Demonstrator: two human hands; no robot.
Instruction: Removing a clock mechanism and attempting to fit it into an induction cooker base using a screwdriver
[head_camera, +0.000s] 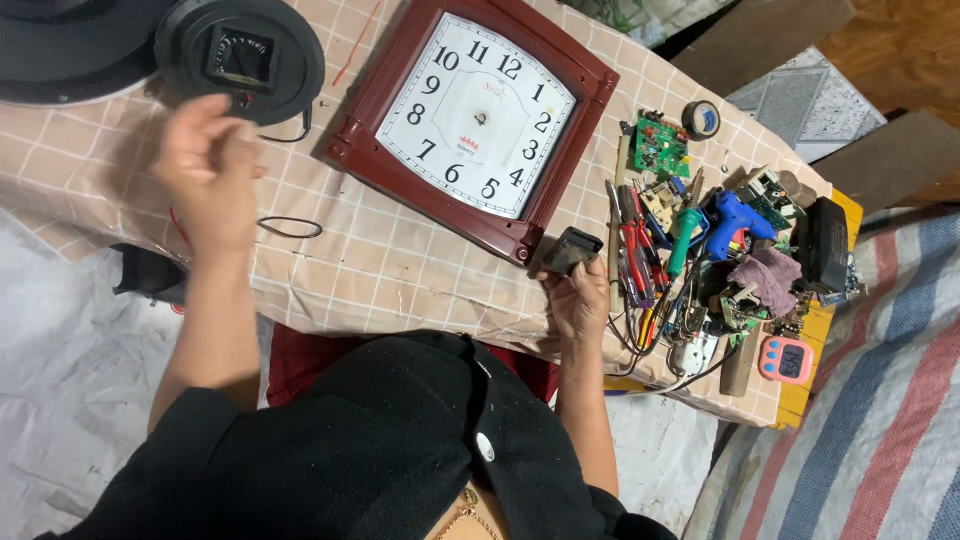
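Clock movement: the small black box (571, 250) sits in your right hand (578, 297), held just off the near right corner of the wall clock (470, 120); keep its flat face toward you so you can read it.
Right hand: closed around the black box, fingers wrapped from below; hold it by the edges, not the centre, is my advice.
Left hand (208, 170): raised above the desk (380, 270) on the left, blurred; fingers loosely curled, nothing visibly in it, though I cannot tell for sure.
Wall clock: square, dark red frame, white dial, lying face up; no hands show on the dial, only a small centre post.
Round black clock back (240, 60): far left, just beyond your left hand; its square housing faces up.
Rubber band (290, 227): a dark loop on the checked cloth, between your left hand and the red frame.
Tool pile (690, 250): right of your right hand; pliers, green circuit boards, a blue glue gun (738, 222); a pink timer (786, 360) at the near edge; keep the box well apart from the loose wires.
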